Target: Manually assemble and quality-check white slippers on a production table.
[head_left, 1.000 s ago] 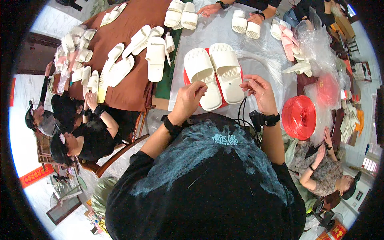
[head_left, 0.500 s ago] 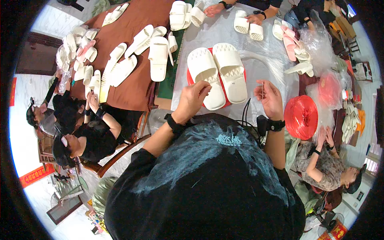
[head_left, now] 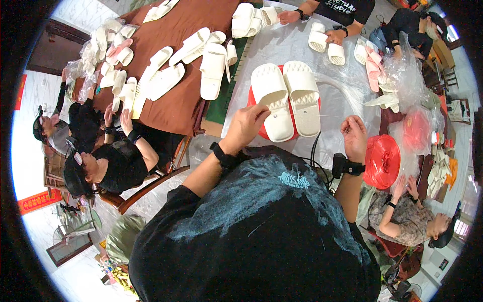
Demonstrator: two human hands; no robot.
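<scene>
A pair of white slippers, the left slipper [head_left: 275, 110] and the right slipper [head_left: 306, 108], lies side by side in front of me, toes away. Beneath them shows a round red thing [head_left: 251, 98]. My left hand [head_left: 245, 130] is closed in a pinch at the left slipper's inner edge. To the right of the pair, my right hand [head_left: 355, 138] is raised with its fingers curled together. A thin, clear strand [head_left: 332, 115] runs faintly across the slippers between both hands; its ends are hidden in the fingers.
Loose white strands [head_left: 342, 95] lie on the plastic-covered table [head_left: 241, 85]. A red roll of twine [head_left: 382, 161] stands to my right. More white slippers [head_left: 214, 70] rest on the brown table at left. Across from me, a co-worker's hand [head_left: 336, 36] touches other slippers.
My right hand has moved right, away from the slippers. My left hand stays pinched near the left slipper. The whole view has shifted slightly, and the co-worker at left has spread their hands.
</scene>
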